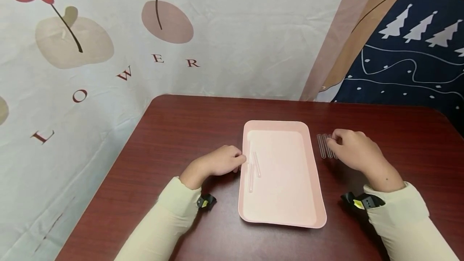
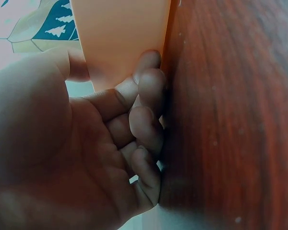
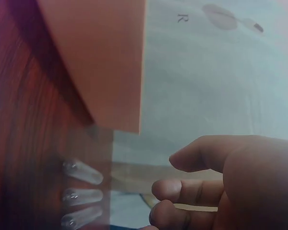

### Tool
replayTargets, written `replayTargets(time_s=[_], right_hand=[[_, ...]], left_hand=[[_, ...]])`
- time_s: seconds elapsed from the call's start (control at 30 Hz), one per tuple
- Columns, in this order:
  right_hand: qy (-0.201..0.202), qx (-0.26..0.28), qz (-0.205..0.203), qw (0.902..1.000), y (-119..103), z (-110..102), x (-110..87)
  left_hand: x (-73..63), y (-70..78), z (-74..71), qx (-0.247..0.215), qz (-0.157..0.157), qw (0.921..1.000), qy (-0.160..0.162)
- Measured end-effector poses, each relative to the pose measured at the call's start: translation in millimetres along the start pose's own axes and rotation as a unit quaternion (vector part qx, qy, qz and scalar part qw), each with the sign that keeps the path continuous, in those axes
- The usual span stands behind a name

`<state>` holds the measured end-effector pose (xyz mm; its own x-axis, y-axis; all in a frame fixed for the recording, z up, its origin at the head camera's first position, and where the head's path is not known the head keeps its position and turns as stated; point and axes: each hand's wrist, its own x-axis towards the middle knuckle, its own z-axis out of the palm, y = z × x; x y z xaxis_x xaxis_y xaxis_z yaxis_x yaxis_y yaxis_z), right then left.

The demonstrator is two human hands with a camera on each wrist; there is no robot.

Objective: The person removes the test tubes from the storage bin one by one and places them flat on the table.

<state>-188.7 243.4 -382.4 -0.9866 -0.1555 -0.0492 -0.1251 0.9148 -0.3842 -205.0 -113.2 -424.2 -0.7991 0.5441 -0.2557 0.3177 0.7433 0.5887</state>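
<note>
A pale pink tray stands on the table. At its left side my left hand holds the wall, thumb at the rim and curled fingers against the outside. Several clear test tubes lie inside the tray along its left part, among them one slanted tube. To the right of the tray, more clear test tubes lie side by side on the table. Over this row hovers my right hand, fingers loosely bent, partly covering the tubes. The right wrist view shows a gap between thumb and fingers, with the tubes below and apart from them.
The dark red-brown table ends at a back edge against a printed white cloth. A dark blue cloth with white trees hangs at the back right. Both sleeves carry a dark wrist strap.
</note>
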Motion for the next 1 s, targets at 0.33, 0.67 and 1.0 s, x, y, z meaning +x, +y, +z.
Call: replayTargets(time_s=[0.33, 0.67, 1.0], right_hand=[[0.016, -0.003, -0.016, 0.9997, -18, -4, -7.7], [0.056, 0.005, -0.045, 0.9974, -40, -8, -14.8], [0.069, -0.006, -0.070, 0.9952, -62, -2, -13.3]], left_hand=[[-0.2, -1.2, -0.9, -0.001, -0.004, 1.0000, -0.004], [1.0, -0.8, -0.2, -0.011, -0.004, 0.9999, -0.008], [-0.1, -0.1, -0.4, -0.004, -0.001, 1.0000, -0.003]])
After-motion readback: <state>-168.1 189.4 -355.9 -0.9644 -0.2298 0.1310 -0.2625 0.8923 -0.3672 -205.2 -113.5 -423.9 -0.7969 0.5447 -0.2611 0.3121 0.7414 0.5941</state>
